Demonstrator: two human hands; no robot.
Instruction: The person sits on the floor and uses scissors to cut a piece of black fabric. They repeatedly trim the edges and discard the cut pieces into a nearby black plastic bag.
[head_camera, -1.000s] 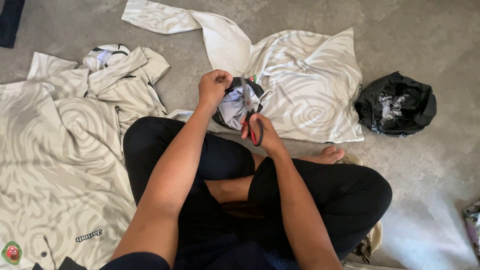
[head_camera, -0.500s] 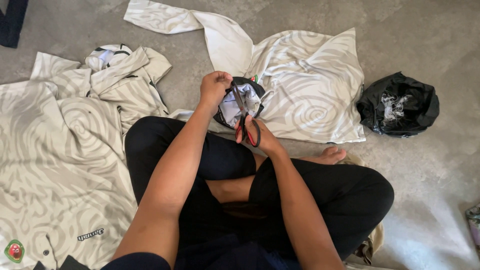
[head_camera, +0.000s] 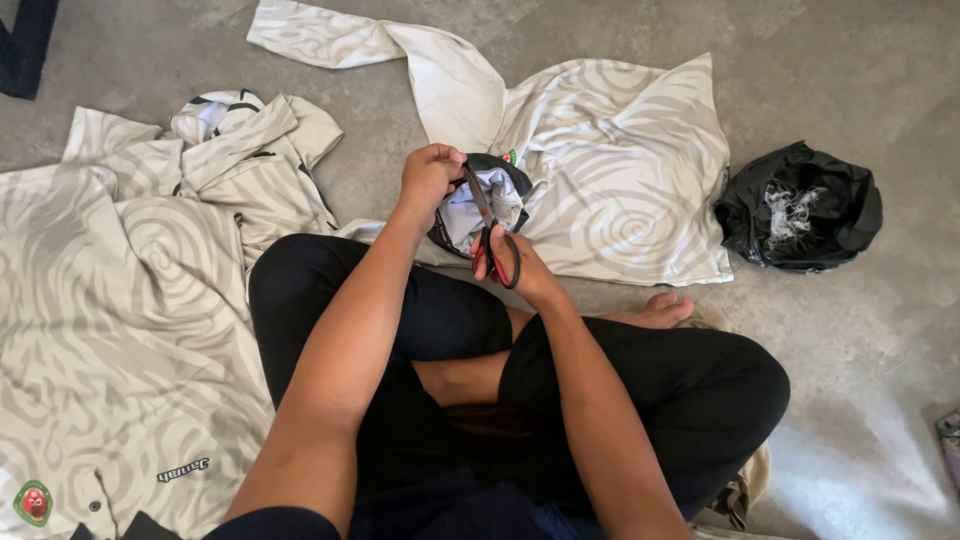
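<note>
Cloth (head_camera: 470, 215), a bunched white piece with a dark collar, sits just beyond the crossed legs, pinched in the left hand (head_camera: 428, 180) while the right hand (head_camera: 520, 275) grips red-handled scissors (head_camera: 492, 235). With blades running close beside those pinching fingers, I'd judge a nick likely, or a crooked cut if the loose folds slip.

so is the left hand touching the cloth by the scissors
Touching: the head view shows the left hand gripping the bunched cloth at its edge, with no gap, beside the scissors.

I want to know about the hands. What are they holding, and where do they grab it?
Right hand holds scissors by the red-and-black handle loops; left hand grips the garment collar by its edge.
</note>
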